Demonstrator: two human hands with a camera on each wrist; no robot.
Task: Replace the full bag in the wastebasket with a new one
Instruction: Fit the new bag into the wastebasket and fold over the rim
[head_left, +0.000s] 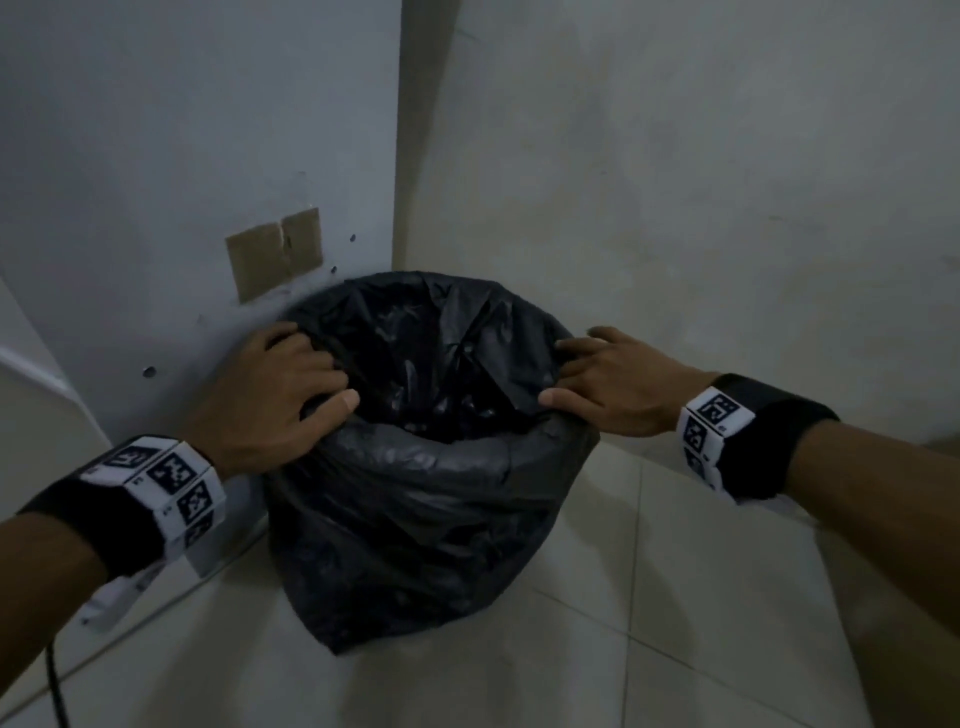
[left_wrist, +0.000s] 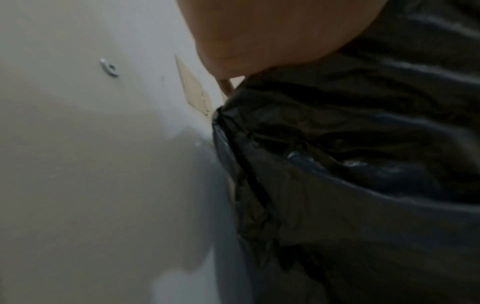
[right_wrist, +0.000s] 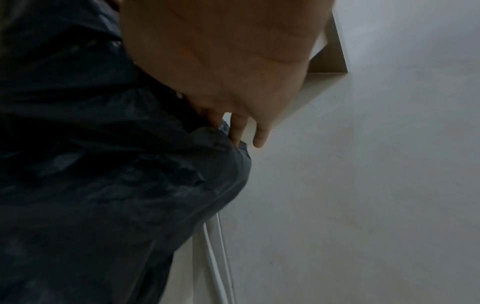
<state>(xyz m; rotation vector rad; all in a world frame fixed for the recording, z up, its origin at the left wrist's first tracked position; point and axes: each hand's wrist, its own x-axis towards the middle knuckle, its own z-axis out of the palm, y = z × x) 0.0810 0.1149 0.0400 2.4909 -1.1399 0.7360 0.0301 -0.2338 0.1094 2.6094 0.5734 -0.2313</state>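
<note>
In the head view, a black bag (head_left: 415, 519) is seen draped over a wastebasket standing on the tiled floor (head_left: 675, 623) in a corner of the walls (head_left: 675, 182). Its left rim is gripped by the left hand (head_left: 275, 395) with curled fingers, and its right rim is pinched by the right hand (head_left: 608, 384). A brown patch (head_left: 275, 257) is fixed to the wall behind. In the left wrist view, the bag (left_wrist: 350, 164) is seen under the palm (left_wrist: 272, 35); the fingers are hidden. In the right wrist view, fingers (right_wrist: 237, 127) are laid on the bag (right_wrist: 103, 164), the little finger held apart.

I see walls (head_left: 675, 182) crowding the wastebasket (head_left: 415, 519) from nine through three o'clock; open floor (head_left: 597, 649) lies at six.
</note>
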